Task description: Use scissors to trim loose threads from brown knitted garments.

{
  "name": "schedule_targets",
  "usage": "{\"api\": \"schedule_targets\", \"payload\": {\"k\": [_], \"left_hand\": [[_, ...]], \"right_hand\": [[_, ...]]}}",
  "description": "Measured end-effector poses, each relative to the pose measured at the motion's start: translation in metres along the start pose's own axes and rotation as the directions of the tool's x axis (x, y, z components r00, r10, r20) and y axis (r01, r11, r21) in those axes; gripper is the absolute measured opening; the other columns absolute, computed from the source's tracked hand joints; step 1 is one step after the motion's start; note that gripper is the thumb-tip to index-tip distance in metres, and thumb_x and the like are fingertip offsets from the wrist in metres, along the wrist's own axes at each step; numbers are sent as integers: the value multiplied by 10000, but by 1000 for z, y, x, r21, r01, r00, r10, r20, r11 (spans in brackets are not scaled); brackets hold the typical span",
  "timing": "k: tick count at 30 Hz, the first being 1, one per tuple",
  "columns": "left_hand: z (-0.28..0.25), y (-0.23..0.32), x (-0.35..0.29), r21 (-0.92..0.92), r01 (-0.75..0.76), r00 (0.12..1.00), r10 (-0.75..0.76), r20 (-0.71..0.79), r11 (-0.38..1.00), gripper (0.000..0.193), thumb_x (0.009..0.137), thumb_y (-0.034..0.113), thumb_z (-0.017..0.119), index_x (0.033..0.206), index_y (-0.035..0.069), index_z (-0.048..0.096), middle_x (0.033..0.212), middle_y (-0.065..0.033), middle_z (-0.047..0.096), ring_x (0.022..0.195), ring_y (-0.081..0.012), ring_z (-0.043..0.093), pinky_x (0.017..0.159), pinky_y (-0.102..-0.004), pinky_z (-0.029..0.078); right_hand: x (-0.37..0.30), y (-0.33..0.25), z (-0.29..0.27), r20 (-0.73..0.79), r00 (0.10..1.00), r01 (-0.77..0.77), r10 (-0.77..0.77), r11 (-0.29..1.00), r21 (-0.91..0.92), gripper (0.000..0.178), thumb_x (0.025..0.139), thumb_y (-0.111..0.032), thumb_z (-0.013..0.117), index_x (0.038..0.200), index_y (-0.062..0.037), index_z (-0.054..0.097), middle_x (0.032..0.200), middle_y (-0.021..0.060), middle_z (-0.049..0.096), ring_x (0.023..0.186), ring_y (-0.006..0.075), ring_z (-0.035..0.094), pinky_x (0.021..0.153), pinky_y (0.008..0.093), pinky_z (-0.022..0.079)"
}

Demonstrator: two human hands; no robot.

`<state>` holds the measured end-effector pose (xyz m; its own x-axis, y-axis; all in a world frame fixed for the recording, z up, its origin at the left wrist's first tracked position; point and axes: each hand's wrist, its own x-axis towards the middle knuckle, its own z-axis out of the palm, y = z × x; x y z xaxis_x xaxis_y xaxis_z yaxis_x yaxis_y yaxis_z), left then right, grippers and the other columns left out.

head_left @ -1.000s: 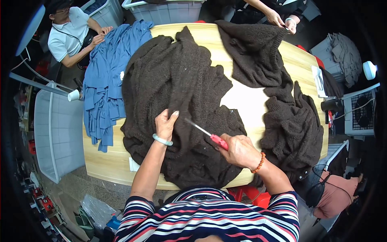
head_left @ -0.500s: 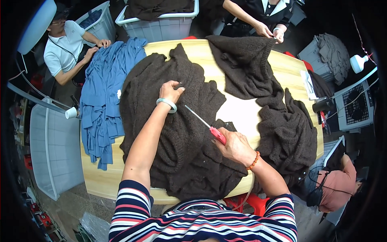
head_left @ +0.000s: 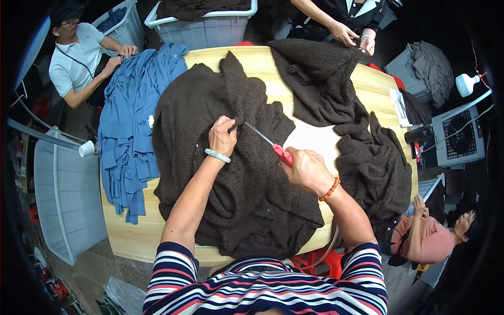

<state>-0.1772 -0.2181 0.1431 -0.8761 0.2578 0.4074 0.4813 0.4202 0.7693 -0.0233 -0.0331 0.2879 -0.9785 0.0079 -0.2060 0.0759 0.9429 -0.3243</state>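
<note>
A large dark brown knit garment [head_left: 231, 194] lies bunched in front of me. My left hand [head_left: 223, 137] is closed, pinching a raised fold of it between thumb and fingertips. In my right hand [head_left: 310, 170] is a red-handled tool [head_left: 283, 155] with a long thin metal shaft. Its tip meets the knit just right of my left fingertips. My right fingers wrap round the handle and partly hide it. A pale thin hose [head_left: 334, 239] runs below my right forearm; whether it joins the tool is hidden.
Blue garments [head_left: 128, 121] lie left, by a person in white. More brown knitwear [head_left: 375, 173] spreads right and toward a person [head_left: 344, 31] across the wooden table [head_left: 131, 233]. Grey bins [head_left: 65, 194] and a white lamp [head_left: 466, 84] flank it. Another person [head_left: 430, 239] sits lower right.
My left hand has come down slightly and pinches up a fold of the knit. The tool's tip has moved up to that fold. The person at lower right has turned and raised a hand.
</note>
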Motion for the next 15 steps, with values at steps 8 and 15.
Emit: {"api": "schedule_targets", "payload": {"k": [8,15], "left_hand": [[-1,7,-7,60,18,1000,-19,11,998,176,817,-41,610,934,17,729,850,-140,693,773,-270,655,757,-355,514],[-7,-7,-13,-135,106,994,-106,7,985,151,833,2,631,947,31,726,893,-142,717,853,-301,682,1053,-432,412]], "right_hand": [[4,-2,-1,40,996,-79,79,997,-6,255,855,-260,654,986,-44,618,763,219,663,787,411,666,746,479,519],[-3,-9,-1,12,999,48,-48,999,-12,209,862,-239,636,902,-35,612,712,196,659,728,356,682,700,446,540]]}}
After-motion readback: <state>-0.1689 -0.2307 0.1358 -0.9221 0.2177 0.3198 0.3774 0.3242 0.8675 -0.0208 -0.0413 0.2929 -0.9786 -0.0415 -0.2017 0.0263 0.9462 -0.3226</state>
